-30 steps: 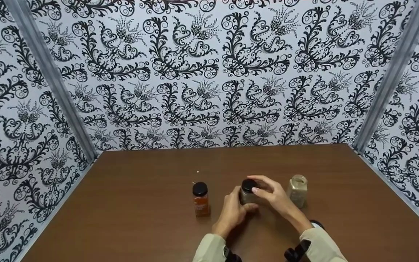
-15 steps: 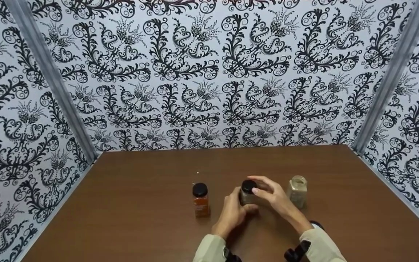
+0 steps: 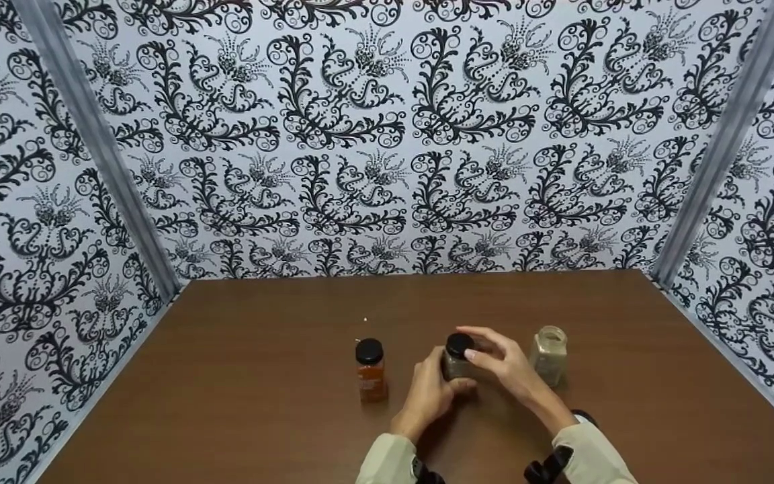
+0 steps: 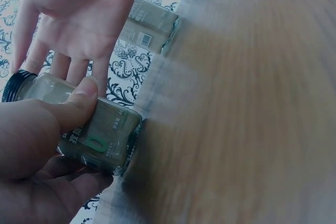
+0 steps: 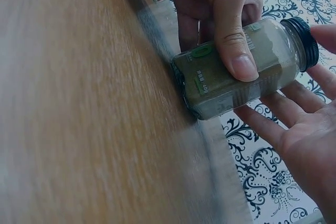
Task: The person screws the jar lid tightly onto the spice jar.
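Note:
My left hand (image 3: 427,393) grips a clear glass spice jar (image 5: 236,72) by its body, thumb across the label. The jar stands upright on the table, holds grey-brown powder and has a green mark on its label. On top of it is a ribbed black screw lid (image 3: 459,345). My right hand (image 3: 511,363) pinches that lid between thumb and forefinger, while its other fingers extend beside the jar, as both wrist views show. To the right, close behind the right hand, is a lidless jar (image 3: 551,356) of pale powder.
Left of the hands stands a jar of orange-red spice (image 3: 372,383) with a black lid. A round black-rimmed piece with a white face (image 3: 585,417) shows partly behind the right wrist. Patterned walls (image 3: 360,134) enclose the brown table (image 3: 259,336) at the back and sides.

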A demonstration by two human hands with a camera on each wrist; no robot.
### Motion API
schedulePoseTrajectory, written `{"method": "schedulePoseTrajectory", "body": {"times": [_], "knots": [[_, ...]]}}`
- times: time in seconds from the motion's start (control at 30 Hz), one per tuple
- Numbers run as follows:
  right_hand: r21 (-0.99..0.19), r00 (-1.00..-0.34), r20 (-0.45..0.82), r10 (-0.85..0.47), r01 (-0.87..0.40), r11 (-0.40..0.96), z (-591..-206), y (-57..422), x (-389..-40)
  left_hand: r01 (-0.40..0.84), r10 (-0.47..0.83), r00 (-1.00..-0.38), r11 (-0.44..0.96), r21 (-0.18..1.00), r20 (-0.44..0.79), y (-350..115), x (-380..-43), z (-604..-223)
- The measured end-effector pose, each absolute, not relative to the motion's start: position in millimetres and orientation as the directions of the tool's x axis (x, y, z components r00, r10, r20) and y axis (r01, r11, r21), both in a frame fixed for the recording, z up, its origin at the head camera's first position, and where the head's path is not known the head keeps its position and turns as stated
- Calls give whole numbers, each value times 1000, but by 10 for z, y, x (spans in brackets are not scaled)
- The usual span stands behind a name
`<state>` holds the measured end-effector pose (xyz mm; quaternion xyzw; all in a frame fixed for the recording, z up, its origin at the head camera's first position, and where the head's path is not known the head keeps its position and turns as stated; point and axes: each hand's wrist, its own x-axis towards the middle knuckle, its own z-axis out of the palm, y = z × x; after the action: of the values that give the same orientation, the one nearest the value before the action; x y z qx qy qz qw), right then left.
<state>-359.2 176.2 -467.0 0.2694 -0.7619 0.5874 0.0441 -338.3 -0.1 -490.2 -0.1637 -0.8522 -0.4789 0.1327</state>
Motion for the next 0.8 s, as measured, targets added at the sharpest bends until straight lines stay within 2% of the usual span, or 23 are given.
{"method": "schedulePoseTrajectory", "body": {"times": [0.4, 0.63, 0.8], "knots": [[-889, -866, 363, -344, -433, 151, -4665, 1753, -3600, 384, 137, -921, 494, 780, 366, 1, -3388, -4896], [-870, -859, 384, -338, -460, 180, -4681, 1770, -3587, 376, 138, -924, 498, 782, 357, 8, -3379, -4901], [-890, -876, 353, -329, -423, 172, -4682, 1771, -3582, 372, 142, -926, 497, 784, 349, 11, -3372, -4900]]}}
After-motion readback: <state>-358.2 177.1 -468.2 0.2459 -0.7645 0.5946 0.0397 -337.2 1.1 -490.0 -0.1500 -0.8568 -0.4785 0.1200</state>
